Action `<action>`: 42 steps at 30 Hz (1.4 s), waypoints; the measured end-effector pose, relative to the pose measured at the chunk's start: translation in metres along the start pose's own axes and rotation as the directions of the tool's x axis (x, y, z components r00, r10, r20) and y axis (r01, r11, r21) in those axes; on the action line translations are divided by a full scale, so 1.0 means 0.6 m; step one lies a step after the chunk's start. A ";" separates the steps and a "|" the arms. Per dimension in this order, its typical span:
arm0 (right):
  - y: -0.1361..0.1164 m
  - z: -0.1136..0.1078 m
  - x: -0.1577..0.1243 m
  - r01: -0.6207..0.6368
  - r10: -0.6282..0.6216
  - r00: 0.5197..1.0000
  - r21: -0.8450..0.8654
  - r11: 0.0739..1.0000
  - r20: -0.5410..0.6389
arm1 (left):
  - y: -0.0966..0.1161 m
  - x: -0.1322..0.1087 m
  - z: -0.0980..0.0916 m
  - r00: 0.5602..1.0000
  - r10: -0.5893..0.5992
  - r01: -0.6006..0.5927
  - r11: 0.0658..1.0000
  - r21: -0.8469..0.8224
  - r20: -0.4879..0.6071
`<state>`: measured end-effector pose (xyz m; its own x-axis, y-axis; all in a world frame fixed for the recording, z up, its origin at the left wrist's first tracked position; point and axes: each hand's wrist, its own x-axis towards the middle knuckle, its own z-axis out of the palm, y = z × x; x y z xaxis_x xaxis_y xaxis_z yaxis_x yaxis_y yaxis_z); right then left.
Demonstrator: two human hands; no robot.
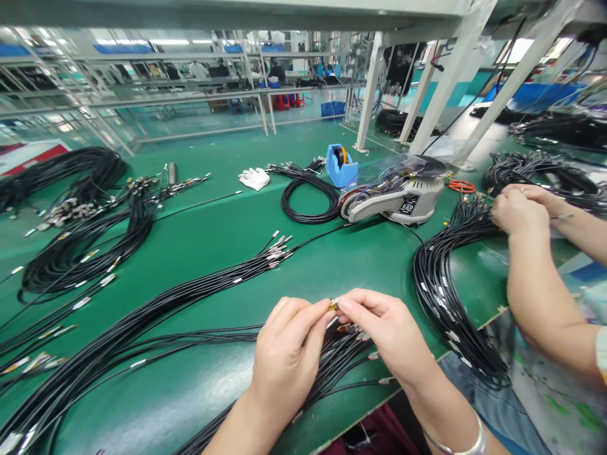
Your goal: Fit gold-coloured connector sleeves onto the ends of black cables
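Observation:
My left hand and my right hand meet above the near edge of the bench, thumbs and fingertips pinched. Between them is a small cable end with a yellow band, mostly covered by the fingers. Under my hands runs a bundle of thin black cables, their tips pale and metallic. A second black cable bundle lies to the left, its white-labelled ends fanned out beyond my hands.
A tape dispenser machine and a blue tape holder stand at the back, near a coiled cable and a white glove. On the right, a co-worker's hands handle another cable bundle. More cable coils lie left.

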<state>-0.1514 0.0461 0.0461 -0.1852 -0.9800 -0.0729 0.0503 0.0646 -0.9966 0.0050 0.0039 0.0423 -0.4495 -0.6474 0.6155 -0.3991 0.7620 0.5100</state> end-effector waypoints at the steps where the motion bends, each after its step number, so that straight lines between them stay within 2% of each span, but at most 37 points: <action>1: 0.001 -0.001 0.000 0.014 -0.014 1.000 0.007 1.000 0.006 | 0.000 0.000 0.000 1.000 -0.005 0.005 1.000 -0.002 0.002; 4: 0.002 -0.002 0.003 0.038 -0.038 0.999 0.011 0.999 0.015 | -0.002 0.001 0.001 0.999 -0.045 0.045 0.999 -0.015 0.010; 11: 0.007 0.004 0.015 -0.037 0.038 0.999 0.064 0.997 -0.020 | 0.000 0.005 0.002 0.982 -0.183 0.185 0.981 -0.061 0.037; 15: 0.004 0.007 0.017 -0.045 0.047 0.998 0.074 0.996 -0.028 | 0.002 0.005 0.001 0.977 -0.208 0.211 0.973 -0.098 0.036; 22: 0.002 0.006 0.014 0.003 -0.002 1.000 0.062 0.998 -0.008 | 0.000 0.000 0.002 0.996 -0.089 0.088 0.995 -0.035 -0.019; 29: 0.002 0.009 0.010 0.047 -0.048 0.999 0.046 0.998 0.022 | 0.006 -0.005 -0.002 0.996 0.051 -0.049 0.999 0.022 -0.079; 33: 0.005 0.005 0.008 0.100 -0.101 0.993 0.017 0.995 0.060 | 0.005 -0.008 -0.002 0.994 0.075 -0.074 0.997 0.022 -0.077; 35: 0.007 0.001 0.010 0.092 -0.094 0.994 0.030 0.995 0.062 | 0.005 -0.005 -0.001 0.997 0.016 -0.017 1.000 -0.010 -0.069; 39: 0.009 -0.003 0.017 0.056 -0.057 0.997 0.039 0.998 0.046 | 0.010 0.002 0.000 0.975 -0.221 0.220 0.970 -0.105 0.003; 42: 0.009 -0.002 0.023 0.049 -0.050 0.998 0.009 0.999 0.039 | 0.011 0.002 0.002 0.957 -0.287 0.289 0.943 -0.165 0.037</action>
<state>-0.1549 0.0333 0.0399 -0.1488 -0.9886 -0.0217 0.0501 0.0144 -0.9986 0.0006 0.0079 0.0458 -0.3455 -0.8389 0.4206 -0.3741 0.5342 0.7581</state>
